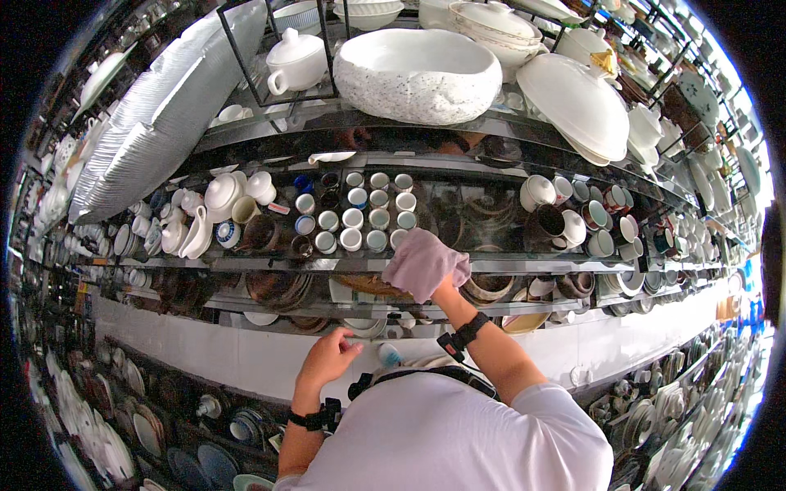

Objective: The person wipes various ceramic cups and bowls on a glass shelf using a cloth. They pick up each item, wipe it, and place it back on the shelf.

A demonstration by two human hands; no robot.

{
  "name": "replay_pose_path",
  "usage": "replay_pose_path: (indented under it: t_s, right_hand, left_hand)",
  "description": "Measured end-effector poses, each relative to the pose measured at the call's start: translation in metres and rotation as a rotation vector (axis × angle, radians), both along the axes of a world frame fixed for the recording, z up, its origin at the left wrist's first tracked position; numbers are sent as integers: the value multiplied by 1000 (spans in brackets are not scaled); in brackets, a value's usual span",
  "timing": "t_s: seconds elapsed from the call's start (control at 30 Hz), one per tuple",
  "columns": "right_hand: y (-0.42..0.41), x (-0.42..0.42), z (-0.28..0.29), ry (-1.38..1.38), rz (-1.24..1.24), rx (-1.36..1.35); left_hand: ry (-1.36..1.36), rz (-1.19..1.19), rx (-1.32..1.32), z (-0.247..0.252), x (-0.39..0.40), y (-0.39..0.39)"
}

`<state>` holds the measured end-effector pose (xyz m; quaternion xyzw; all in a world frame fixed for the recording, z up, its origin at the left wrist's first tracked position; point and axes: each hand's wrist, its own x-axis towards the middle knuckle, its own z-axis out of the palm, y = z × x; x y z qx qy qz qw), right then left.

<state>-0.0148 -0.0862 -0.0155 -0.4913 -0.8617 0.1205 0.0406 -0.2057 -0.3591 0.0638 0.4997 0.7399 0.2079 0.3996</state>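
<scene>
A pinkish-grey cloth [420, 261] is held by my right hand [453, 281], whose fingers are mostly hidden beneath it. The cloth lies at the front edge of a dark glass shelf [491, 208], against the nearest of the small ceramic cups [377, 240]. These cups stand in rows just left of and beyond the cloth; most are white or pale inside, and a few have blue on them. Low in front of my body, my left hand [328, 359] holds nothing, its fingers loosely bent and the thumb apart.
On the shelf above sit a large speckled white bowl [417, 80], a lidded white cup [296, 61] and an oval lidded dish [580, 101]. A long silvery ribbed piece [166, 116] slants at the left. Mugs [599, 215] crowd the shelf's right side; lower shelves hold brown bowls [488, 288].
</scene>
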Motion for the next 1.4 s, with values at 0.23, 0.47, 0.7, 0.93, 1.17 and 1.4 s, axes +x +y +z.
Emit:
replay_pose_path:
  t_s: [0.23, 0.47, 0.7, 0.93, 1.17, 1.4]
  right_hand:
    - [3, 26, 11, 187, 21, 66]
    - [4, 30, 82, 297, -79, -8]
    - [60, 52, -65, 386, 131, 47]
    - [32, 32, 45, -48, 147, -147]
    - [-1, 77, 96, 158, -46, 125]
    - [-42, 150, 203, 267, -500, 50]
  left_hand:
    - [24, 20, -18, 4, -6, -1]
    - [24, 47, -55, 13, -9, -5]
    - [42, 24, -70, 13, -11, 0]
    - [28, -1, -81, -3, -12, -4]
    - [27, -87, -89, -9, 7, 32]
    - [29, -227, -37, -9, 52, 90]
